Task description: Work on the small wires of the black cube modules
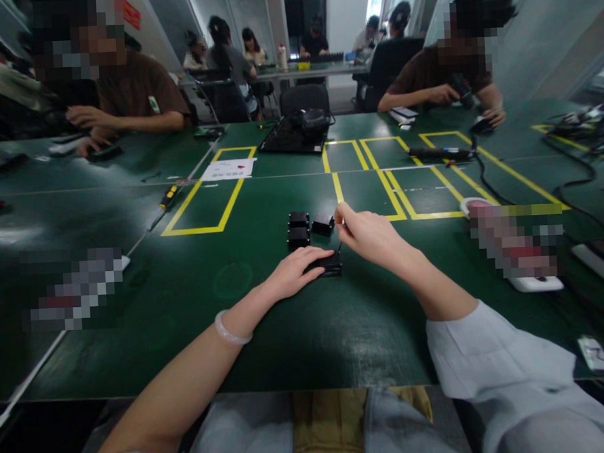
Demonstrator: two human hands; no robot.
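My left hand (296, 272) rests on a flat black part (332, 266) on the green table, fingers laid over its top and thumb along its near side, holding it down. My right hand (365, 230) is closed in a pinch just above the part's right end. From its fingers a thin dark tool (339, 248) points down to the part; its handle is hidden, so its exact kind is unclear. Just beyond my left hand sit small black blocks: one pair (299, 228) in a column and a single block (323, 223) beside my right fingertips.
Yellow tape outlines (222, 226) mark the green table (187, 352). A paper sheet (228, 169), a yellow-black tool (169, 197) and a black panel (291, 137) lie farther off. Blurred phone-like objects flank me. Cables (500, 191) run at right. Two people work opposite.
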